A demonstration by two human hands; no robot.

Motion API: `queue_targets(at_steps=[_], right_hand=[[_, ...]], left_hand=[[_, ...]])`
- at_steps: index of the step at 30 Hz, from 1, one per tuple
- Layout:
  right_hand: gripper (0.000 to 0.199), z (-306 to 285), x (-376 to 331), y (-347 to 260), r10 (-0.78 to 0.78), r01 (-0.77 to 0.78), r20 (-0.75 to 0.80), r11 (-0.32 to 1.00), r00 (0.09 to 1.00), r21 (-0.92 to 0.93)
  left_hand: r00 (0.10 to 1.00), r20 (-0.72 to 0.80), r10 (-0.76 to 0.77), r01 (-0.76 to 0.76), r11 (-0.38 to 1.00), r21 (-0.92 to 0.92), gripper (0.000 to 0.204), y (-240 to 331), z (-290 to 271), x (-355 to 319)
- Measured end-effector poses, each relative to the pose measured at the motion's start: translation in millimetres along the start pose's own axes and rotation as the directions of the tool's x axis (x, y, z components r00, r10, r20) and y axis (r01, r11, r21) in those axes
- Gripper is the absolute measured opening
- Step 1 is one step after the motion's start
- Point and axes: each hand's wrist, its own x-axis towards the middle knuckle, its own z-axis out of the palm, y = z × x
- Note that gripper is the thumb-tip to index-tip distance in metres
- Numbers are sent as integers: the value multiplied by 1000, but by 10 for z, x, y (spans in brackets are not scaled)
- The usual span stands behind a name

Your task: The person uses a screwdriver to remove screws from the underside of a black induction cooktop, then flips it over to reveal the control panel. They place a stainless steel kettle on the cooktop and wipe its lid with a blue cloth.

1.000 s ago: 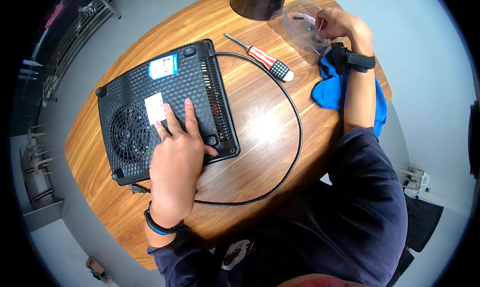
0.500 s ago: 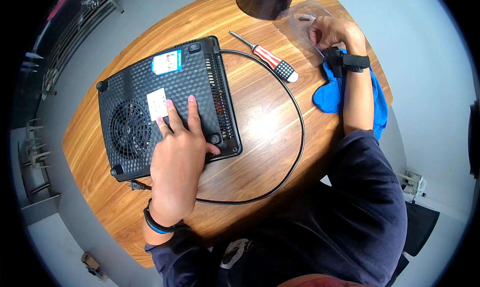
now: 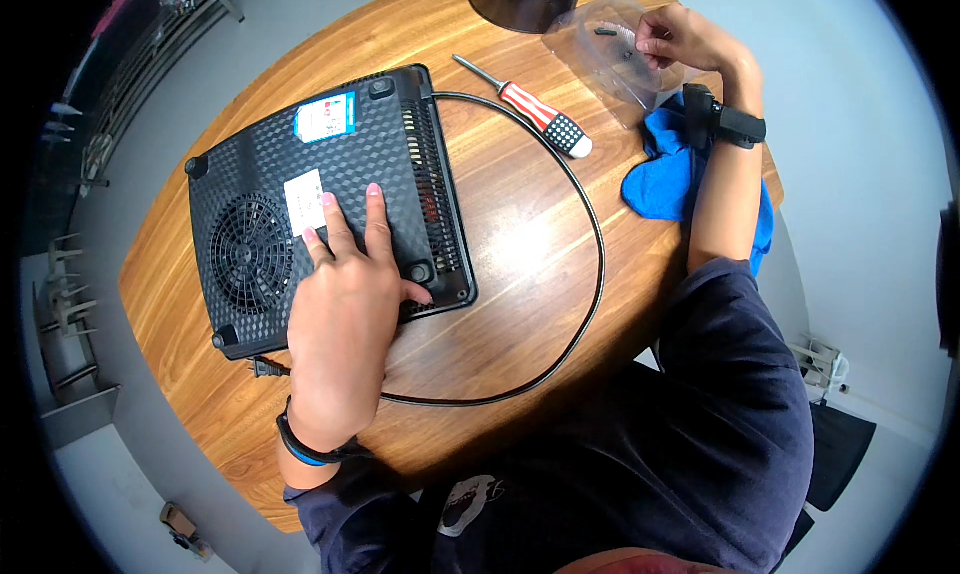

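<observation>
the left hand (image 3: 345, 309) lies flat, fingers spread, on the underside of a black appliance (image 3: 320, 199) turned upside down near the table's (image 3: 500, 234) left edge, gripping nothing. the right hand (image 3: 680, 39) reaches into a clear plastic tray (image 3: 605, 54) at the far edge, fingers curled, perhaps pinching a small dark screw, though that is too small to tell. a red-handled screwdriver (image 3: 530, 114) lies between appliance and tray; a blue cloth (image 3: 665, 179) sits under the right forearm.
</observation>
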Motion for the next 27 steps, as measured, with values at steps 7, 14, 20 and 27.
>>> queue_targets(at_steps=[7,14,20,27], right_hand=[[12,-64,-32,84,-135,128,-62,987,989,-101],[18,-31,-59,68,-114,99,-109,986,988,-134],[15,-49,-70,-22,-110,109,-19,992,994,-71],[14,-75,-94,-52,-86,86,-1,994,996,-64]], left_hand=[[999,-28,24,-24,1000,-13,98,9,-28,8],[999,-24,28,-29,999,-23,96,18,-36,9],[999,-26,19,-20,999,-38,97,29,-30,1],[1000,-11,5,-5,1000,-20,101,51,-41,8]])
